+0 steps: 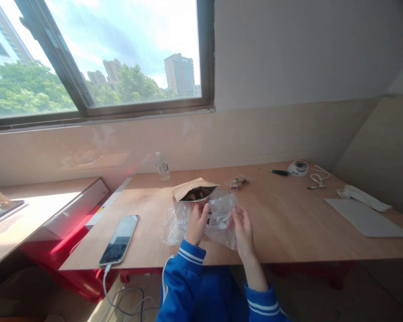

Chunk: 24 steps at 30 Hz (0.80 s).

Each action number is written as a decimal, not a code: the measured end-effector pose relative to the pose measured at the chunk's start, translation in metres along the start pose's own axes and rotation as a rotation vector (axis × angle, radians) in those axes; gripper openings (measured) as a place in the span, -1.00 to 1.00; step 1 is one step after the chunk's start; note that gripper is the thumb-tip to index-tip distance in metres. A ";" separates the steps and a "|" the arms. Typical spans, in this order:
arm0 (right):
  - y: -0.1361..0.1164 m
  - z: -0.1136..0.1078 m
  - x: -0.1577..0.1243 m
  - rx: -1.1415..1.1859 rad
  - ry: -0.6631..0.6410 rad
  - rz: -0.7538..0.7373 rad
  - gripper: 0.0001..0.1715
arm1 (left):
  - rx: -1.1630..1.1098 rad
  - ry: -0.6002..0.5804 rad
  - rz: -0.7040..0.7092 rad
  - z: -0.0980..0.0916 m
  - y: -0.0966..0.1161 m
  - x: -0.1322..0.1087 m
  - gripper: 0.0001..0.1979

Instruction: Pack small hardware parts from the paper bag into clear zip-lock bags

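A phone (119, 239) lies face up near the counter's (289, 223) front left edge, a white cable (105, 279) hanging from its near end. A small clear bottle (162, 167) stands at the back by the wall. To the right lie a green-handled screwdriver (275, 171), a round white device (297, 168), a coiled white cord (318, 180) and a flat white sheet (366, 218). A window (97, 53) shows trees and buildings.

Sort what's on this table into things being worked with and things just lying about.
In hand: left hand, right hand, clear plastic bag, open brown pouch.

Lying about: phone, small bottle, screwdriver, white cable, paper sheet.
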State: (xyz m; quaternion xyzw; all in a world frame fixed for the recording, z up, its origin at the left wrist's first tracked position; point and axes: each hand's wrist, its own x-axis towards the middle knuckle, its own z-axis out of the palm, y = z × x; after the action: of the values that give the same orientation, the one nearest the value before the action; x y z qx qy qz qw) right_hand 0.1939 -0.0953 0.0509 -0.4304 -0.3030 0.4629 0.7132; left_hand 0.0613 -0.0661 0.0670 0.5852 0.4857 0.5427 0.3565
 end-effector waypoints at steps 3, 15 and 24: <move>0.003 0.000 0.001 0.021 0.001 0.021 -0.52 | 0.070 0.059 0.098 -0.012 0.015 0.023 -0.72; 0.007 -0.012 0.010 0.025 0.033 0.042 -0.65 | 0.340 0.553 0.260 -0.087 0.005 0.114 -0.32; 0.007 -0.019 0.016 0.050 0.123 0.100 -0.64 | 0.113 0.153 0.068 -0.088 -0.038 0.132 -0.33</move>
State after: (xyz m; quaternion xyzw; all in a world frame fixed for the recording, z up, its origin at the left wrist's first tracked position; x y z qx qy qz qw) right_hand 0.2134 -0.0859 0.0369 -0.4545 -0.2249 0.4783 0.7170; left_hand -0.0404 0.0612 0.0830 0.5773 0.5213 0.5693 0.2662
